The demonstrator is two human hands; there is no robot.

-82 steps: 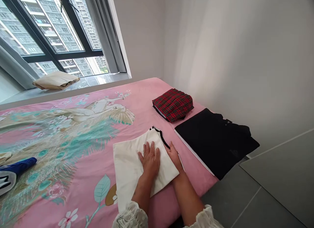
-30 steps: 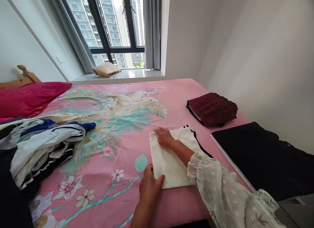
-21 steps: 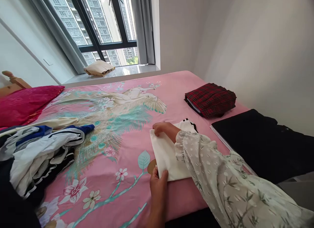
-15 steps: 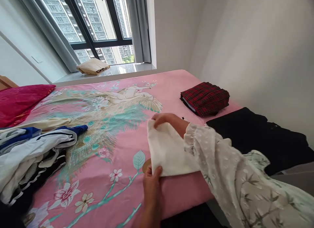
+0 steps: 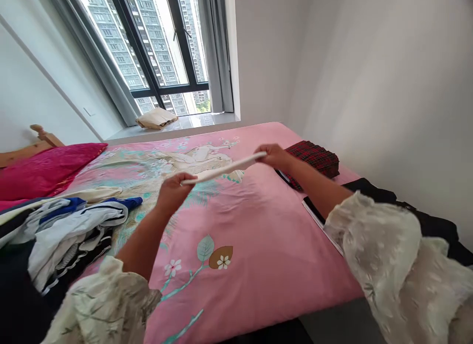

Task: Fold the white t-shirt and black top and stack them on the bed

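A folded cream garment (image 5: 221, 169) hangs flat in the air above the pink bedspread (image 5: 258, 245), seen edge-on. My left hand (image 5: 173, 192) grips its near left end. My right hand (image 5: 272, 156) grips its far right end, just in front of a folded red plaid garment (image 5: 318, 157). A black shirt (image 5: 432, 224) lies flat along the bed's right side, partly hidden by my right sleeve.
A heap of unfolded clothes (image 5: 62, 230) lies on the bed's left side, next to a magenta pillow (image 5: 40, 169). A beige bundle (image 5: 156, 118) rests on the window sill. A white wall runs close along the right of the bed.
The cream garment lay folded on the bedspread under both hands. Both hands gripped its ends and lifted it clear of the bed.
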